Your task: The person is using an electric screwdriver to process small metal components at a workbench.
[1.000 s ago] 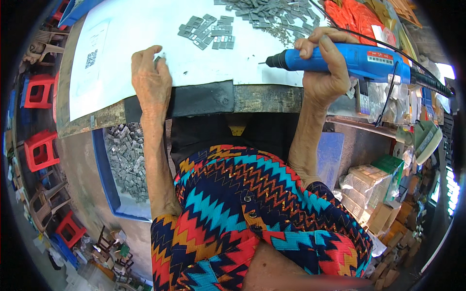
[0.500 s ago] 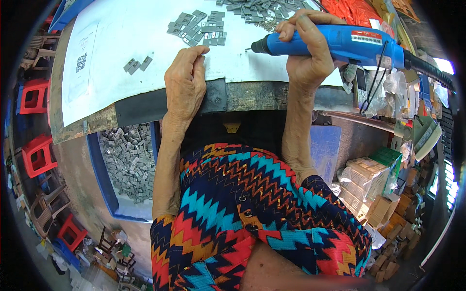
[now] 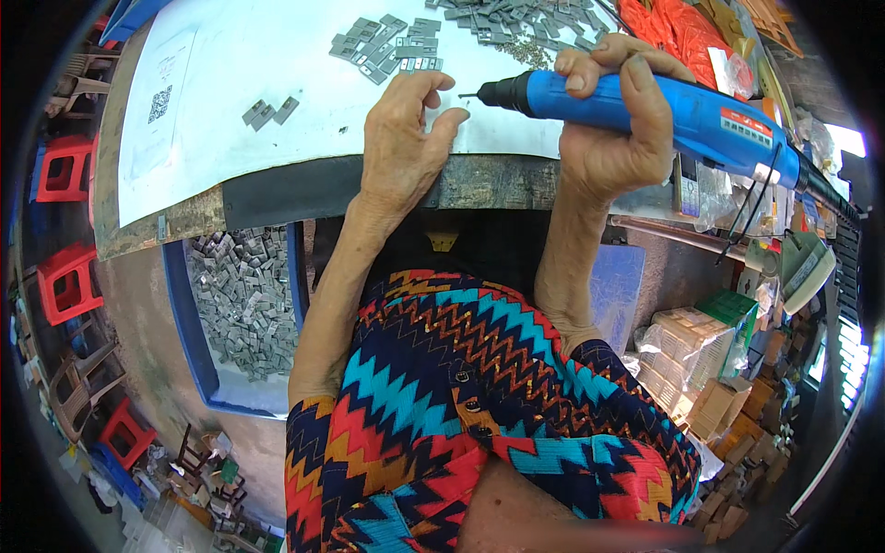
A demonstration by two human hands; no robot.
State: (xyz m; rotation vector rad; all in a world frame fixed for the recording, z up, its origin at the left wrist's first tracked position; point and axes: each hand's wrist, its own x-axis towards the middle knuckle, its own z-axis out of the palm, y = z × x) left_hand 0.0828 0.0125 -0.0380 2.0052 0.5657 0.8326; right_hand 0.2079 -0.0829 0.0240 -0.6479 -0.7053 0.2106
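Note:
A blue electric screwdriver (image 3: 691, 115) with a black nose lies across my right hand (image 3: 613, 129), whose fingers wrap around its body. Its thin bit points left, above the white sheet on the table. My left hand (image 3: 406, 143) hovers over the table's front edge, just left of the bit. Thumb and forefinger are parted there, and I see nothing between them. Just beyond its fingertips, grey rectangular pieces (image 3: 378, 48) are laid in a loose cluster, the nearest in a row. A heap of tiny screws (image 3: 527, 52) sits past the screwdriver, beside a larger pile of grey pieces (image 3: 516, 17).
A few grey pieces (image 3: 270, 111) lie apart at the left on the white sheet (image 3: 207, 170). Below the table's edge stands a blue bin (image 3: 177, 286) full of similar pieces. Red plastic bags (image 3: 678, 37) rest at the far right. A black cable (image 3: 830, 189) trails from the screwdriver.
My left hand has moved right toward the bit, its thumb and forefinger spreading apart. The screwdriver has shifted slightly right and its rear end has dipped in the picture.

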